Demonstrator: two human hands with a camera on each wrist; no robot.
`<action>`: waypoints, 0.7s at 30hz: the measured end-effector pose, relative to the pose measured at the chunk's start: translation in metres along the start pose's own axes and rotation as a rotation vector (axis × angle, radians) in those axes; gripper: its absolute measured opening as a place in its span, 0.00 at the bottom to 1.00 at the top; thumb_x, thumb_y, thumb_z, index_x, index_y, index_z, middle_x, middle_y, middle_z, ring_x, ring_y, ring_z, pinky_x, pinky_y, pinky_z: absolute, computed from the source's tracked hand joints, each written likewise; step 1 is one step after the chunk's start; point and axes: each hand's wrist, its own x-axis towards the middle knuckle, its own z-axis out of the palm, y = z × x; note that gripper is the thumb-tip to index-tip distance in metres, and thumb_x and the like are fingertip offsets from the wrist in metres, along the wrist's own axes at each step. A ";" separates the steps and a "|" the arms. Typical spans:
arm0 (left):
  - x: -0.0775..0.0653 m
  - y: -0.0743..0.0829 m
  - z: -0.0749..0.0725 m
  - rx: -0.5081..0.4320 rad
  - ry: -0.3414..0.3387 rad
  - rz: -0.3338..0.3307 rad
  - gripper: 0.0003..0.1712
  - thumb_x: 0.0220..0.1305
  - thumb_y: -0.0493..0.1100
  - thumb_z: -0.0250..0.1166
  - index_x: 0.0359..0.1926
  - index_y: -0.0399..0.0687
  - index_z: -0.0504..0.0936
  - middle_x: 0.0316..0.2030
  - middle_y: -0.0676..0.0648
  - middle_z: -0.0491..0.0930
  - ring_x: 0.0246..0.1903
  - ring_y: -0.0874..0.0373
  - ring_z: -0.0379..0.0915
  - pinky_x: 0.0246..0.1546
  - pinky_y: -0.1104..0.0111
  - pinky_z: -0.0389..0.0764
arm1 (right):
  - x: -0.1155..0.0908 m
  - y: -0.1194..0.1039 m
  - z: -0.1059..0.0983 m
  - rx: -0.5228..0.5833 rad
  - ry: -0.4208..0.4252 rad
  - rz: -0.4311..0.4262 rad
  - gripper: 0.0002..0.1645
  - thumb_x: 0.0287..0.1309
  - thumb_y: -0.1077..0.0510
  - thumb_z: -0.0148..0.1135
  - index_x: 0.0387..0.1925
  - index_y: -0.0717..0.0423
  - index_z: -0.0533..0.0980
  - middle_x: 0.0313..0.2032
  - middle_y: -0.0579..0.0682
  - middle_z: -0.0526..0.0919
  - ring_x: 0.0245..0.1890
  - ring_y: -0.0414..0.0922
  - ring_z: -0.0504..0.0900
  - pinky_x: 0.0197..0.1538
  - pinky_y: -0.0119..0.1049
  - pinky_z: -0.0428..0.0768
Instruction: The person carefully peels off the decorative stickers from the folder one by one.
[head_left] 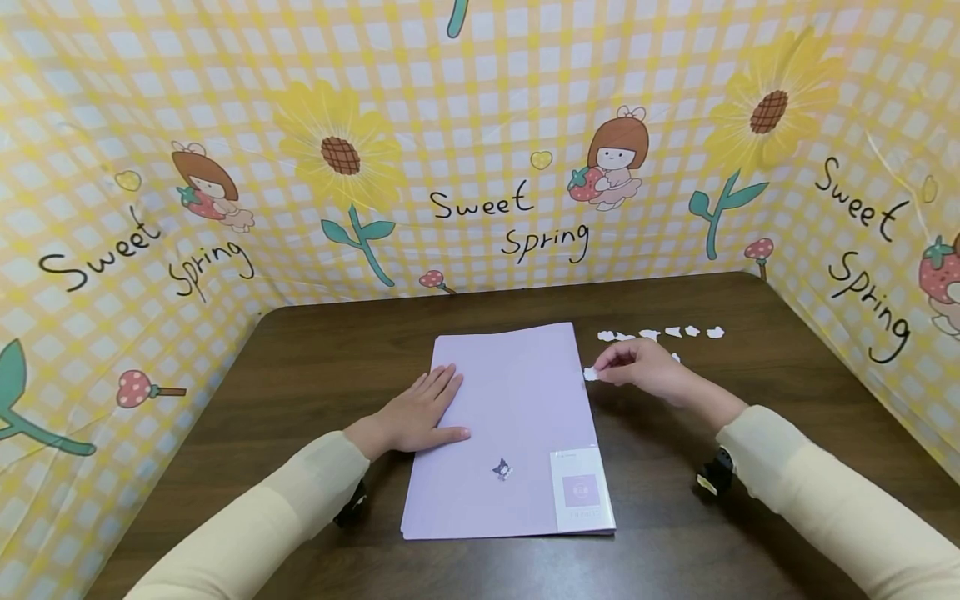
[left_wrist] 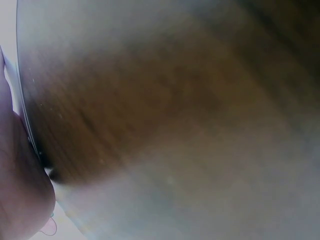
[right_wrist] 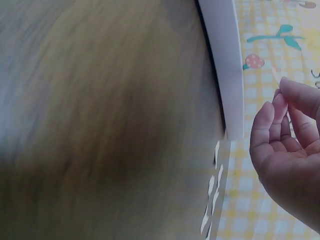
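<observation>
A lilac folder [head_left: 517, 392] lies on the dark wooden table, with a small cartoon sticker [head_left: 502, 470] and a white label [head_left: 576, 490] near its lower edge. My left hand [head_left: 416, 417] rests flat on the folder's left side, fingers spread; in the left wrist view only part of this hand [left_wrist: 22, 185] shows at the left edge. Just beside the folder's right edge, my right hand [head_left: 647, 367] pinches a small white scrap of paper [head_left: 591, 374] between thumb and fingertips. From the right wrist camera, the scrap [right_wrist: 276, 75] appears as a thin sliver above the fingertips.
Several more white paper scraps [head_left: 716, 332] lie in a row beyond the right hand, and one [head_left: 677, 357] is partly hidden behind it. A yellow checked cloth [head_left: 480, 150] with printed flowers encloses the back and sides of the table [head_left: 330, 367].
</observation>
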 end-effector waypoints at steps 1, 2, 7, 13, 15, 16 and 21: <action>0.000 0.000 0.000 0.001 -0.002 0.000 0.59 0.61 0.80 0.39 0.77 0.43 0.39 0.76 0.42 0.33 0.74 0.48 0.26 0.71 0.55 0.36 | -0.001 0.001 -0.003 -0.005 0.006 0.004 0.10 0.57 0.63 0.68 0.39 0.67 0.81 0.33 0.53 0.82 0.34 0.47 0.78 0.42 0.41 0.81; 0.000 0.001 -0.001 0.000 -0.005 0.000 0.58 0.62 0.80 0.39 0.77 0.43 0.39 0.76 0.42 0.33 0.74 0.48 0.26 0.71 0.55 0.36 | -0.002 0.002 -0.005 -0.007 0.013 0.010 0.11 0.58 0.62 0.68 0.39 0.66 0.81 0.33 0.53 0.82 0.34 0.48 0.78 0.41 0.41 0.81; -0.003 0.005 -0.006 -0.010 -0.015 -0.002 0.57 0.63 0.78 0.41 0.77 0.42 0.40 0.76 0.41 0.34 0.74 0.47 0.27 0.71 0.55 0.36 | -0.006 0.009 -0.021 -0.018 0.056 0.033 0.13 0.59 0.60 0.68 0.40 0.67 0.80 0.35 0.54 0.81 0.36 0.48 0.78 0.41 0.39 0.81; -0.004 0.008 -0.011 0.011 -0.021 0.003 0.57 0.64 0.77 0.41 0.76 0.40 0.41 0.76 0.39 0.36 0.74 0.45 0.29 0.71 0.54 0.39 | -0.015 0.018 -0.038 -0.032 0.104 0.061 0.15 0.59 0.60 0.68 0.41 0.68 0.78 0.34 0.52 0.81 0.36 0.46 0.78 0.40 0.38 0.81; -0.005 0.008 -0.012 0.013 -0.020 0.004 0.57 0.64 0.77 0.41 0.76 0.40 0.42 0.76 0.38 0.36 0.74 0.45 0.29 0.71 0.54 0.39 | -0.017 0.022 -0.044 -0.036 0.112 0.068 0.15 0.59 0.59 0.67 0.42 0.69 0.78 0.34 0.51 0.81 0.36 0.47 0.79 0.40 0.37 0.80; -0.005 0.009 -0.012 0.015 -0.022 0.003 0.57 0.64 0.77 0.41 0.76 0.40 0.42 0.76 0.39 0.36 0.74 0.45 0.29 0.71 0.54 0.39 | -0.018 0.024 -0.047 -0.042 0.115 0.067 0.16 0.60 0.59 0.67 0.42 0.70 0.77 0.34 0.51 0.81 0.36 0.47 0.79 0.40 0.37 0.80; -0.005 0.009 -0.013 0.011 -0.017 0.007 0.57 0.64 0.77 0.42 0.76 0.39 0.43 0.75 0.38 0.36 0.74 0.44 0.29 0.71 0.53 0.39 | -0.024 0.034 -0.063 -0.059 0.142 0.080 0.18 0.61 0.58 0.66 0.44 0.70 0.76 0.35 0.52 0.80 0.37 0.46 0.79 0.40 0.36 0.80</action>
